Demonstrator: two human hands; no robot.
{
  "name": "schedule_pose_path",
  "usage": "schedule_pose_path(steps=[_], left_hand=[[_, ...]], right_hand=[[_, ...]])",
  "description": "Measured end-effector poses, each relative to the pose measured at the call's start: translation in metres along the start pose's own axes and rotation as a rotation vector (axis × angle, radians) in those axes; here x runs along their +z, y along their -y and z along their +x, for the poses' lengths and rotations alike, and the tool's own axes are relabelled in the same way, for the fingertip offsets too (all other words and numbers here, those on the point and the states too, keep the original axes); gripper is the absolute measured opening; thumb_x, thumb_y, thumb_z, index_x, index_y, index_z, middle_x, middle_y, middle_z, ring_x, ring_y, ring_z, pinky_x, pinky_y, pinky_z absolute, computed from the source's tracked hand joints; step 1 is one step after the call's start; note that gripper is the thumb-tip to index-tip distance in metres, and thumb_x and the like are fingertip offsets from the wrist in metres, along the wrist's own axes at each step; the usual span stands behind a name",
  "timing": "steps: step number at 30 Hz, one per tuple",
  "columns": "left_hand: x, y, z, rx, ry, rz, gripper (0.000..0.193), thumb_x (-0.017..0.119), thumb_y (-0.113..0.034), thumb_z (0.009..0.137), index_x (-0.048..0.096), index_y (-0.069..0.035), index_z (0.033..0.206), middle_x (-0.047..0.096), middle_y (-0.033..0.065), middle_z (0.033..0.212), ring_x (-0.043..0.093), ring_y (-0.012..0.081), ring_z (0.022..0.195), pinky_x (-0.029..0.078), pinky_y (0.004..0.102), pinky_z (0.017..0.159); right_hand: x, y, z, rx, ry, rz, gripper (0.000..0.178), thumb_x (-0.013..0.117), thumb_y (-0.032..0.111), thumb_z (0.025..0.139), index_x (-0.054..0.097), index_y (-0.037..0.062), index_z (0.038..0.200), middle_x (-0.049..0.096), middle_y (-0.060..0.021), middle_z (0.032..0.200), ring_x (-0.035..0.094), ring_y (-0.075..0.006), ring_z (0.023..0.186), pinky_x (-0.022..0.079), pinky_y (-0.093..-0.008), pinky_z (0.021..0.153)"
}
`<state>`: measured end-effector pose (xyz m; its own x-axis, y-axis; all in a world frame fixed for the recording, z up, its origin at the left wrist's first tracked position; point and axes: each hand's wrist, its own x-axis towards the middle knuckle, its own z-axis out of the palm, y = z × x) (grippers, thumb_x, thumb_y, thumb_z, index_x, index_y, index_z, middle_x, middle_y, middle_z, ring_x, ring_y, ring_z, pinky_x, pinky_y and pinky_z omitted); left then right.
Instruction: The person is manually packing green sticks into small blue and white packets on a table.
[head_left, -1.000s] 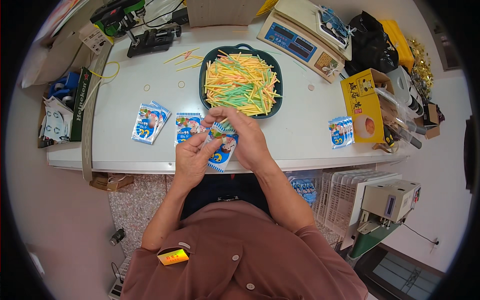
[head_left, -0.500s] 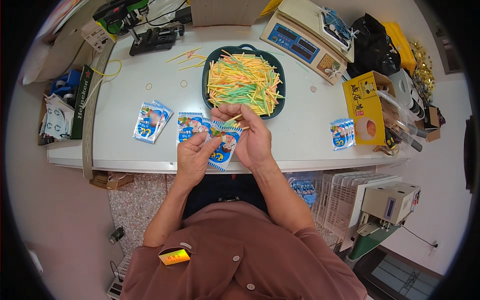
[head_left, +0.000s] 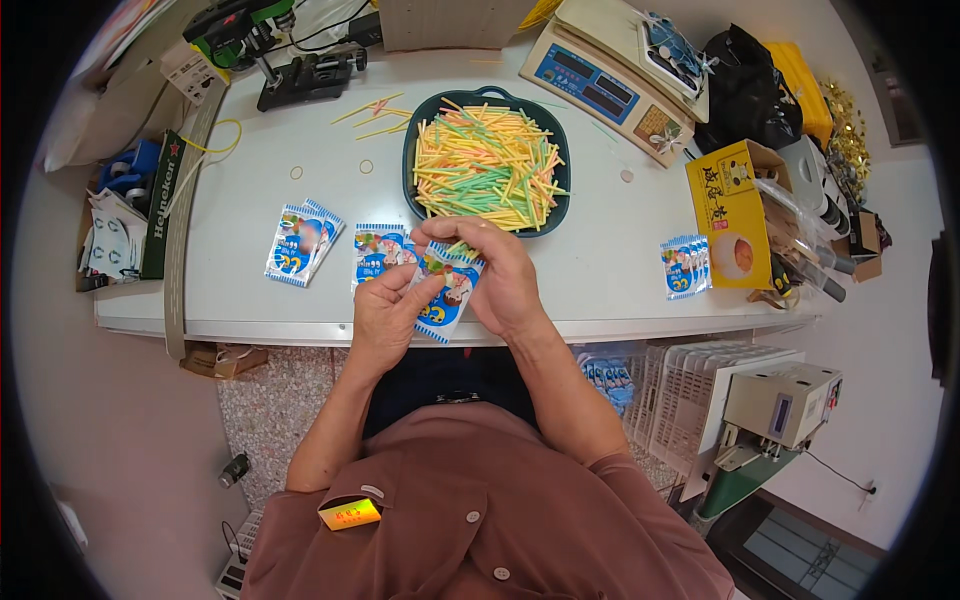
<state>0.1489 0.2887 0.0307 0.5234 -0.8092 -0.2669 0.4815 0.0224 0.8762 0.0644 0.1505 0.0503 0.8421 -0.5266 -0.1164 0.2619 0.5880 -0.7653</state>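
Observation:
My left hand (head_left: 386, 312) is closed, with thumb and fingers pinching a small blue and white printed packet (head_left: 442, 303). My right hand (head_left: 500, 275) curls over the packet's upper end, closed on a few thin pastel sticks (head_left: 460, 249) whose ends show at the top of the packet. How far they sit inside it is hidden by the fingers. Just beyond my hands stands a dark green tub (head_left: 411, 190) heaped with loose yellow, green and pink sticks (head_left: 488, 165). More packets (head_left: 376, 245) lie beside my left hand.
Further packets rest at the left (head_left: 300, 243) and right (head_left: 684, 267) of the white table (head_left: 590, 280). Loose sticks (head_left: 380, 115) and two rubber bands (head_left: 366, 167) lie left of the tub. A scale (head_left: 590, 85) and a yellow carton (head_left: 722, 215) stand at the right.
My right hand has turned inward and closed over the packet's top, bringing the sticks down to it. My left hand and the packet have barely moved.

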Motion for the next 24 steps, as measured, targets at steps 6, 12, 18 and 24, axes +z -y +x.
schedule_pose_path(steps=[6, 12, 18, 24], left_hand=[[0.002, 0.007, 0.002, 0.007, -0.03, -0.008, 0.025, 0.067, -0.011, 0.095, 0.066, 0.005, 0.115, 0.072, 0.0066, 0.097, 0.066, 0.0071, 0.083, 0.054, 0.0209, 0.073], [0.001, 0.012, 0.001, 0.053, -0.038, -0.069, 0.024, 0.066, -0.013, 0.097, 0.067, 0.005, 0.113, 0.072, 0.0058, 0.096, 0.065, 0.0069, 0.081, 0.053, 0.0205, 0.072], [-0.001, 0.013, 0.005, 0.067, -0.023, -0.055, 0.025, 0.065, -0.012, 0.097, 0.067, 0.005, 0.115, 0.072, 0.0066, 0.096, 0.066, 0.0071, 0.082, 0.053, 0.0207, 0.072], [0.0, 0.004, 0.0, 0.043, 0.02, 0.041, 0.024, 0.065, -0.009, 0.096, 0.067, 0.006, 0.115, 0.073, 0.0078, 0.096, 0.066, 0.0073, 0.082, 0.054, 0.0209, 0.072]], right_hand=[[0.004, -0.002, 0.0, 0.055, 0.032, -0.053, 0.038, 0.045, 0.019, 0.103, 0.052, -0.0067, 0.13, 0.062, -0.0188, 0.123, 0.059, -0.0262, 0.117, 0.045, -0.0379, 0.103], [-0.001, 0.001, -0.005, 0.062, 0.12, 0.11, 0.047, 0.041, 0.023, 0.106, 0.035, -0.005, 0.143, 0.055, -0.0225, 0.135, 0.052, -0.0309, 0.128, 0.042, -0.0424, 0.108], [-0.011, 0.001, -0.001, -0.097, -0.013, 0.167, 0.05, 0.032, 0.03, 0.108, 0.036, -0.003, 0.145, 0.051, -0.0237, 0.14, 0.047, -0.0342, 0.134, 0.037, -0.0487, 0.112], [-0.005, 0.025, 0.001, -0.089, 0.043, 0.154, 0.052, 0.028, 0.034, 0.108, 0.043, -0.0011, 0.142, 0.051, -0.0188, 0.143, 0.041, -0.0319, 0.139, 0.033, -0.0509, 0.114]])
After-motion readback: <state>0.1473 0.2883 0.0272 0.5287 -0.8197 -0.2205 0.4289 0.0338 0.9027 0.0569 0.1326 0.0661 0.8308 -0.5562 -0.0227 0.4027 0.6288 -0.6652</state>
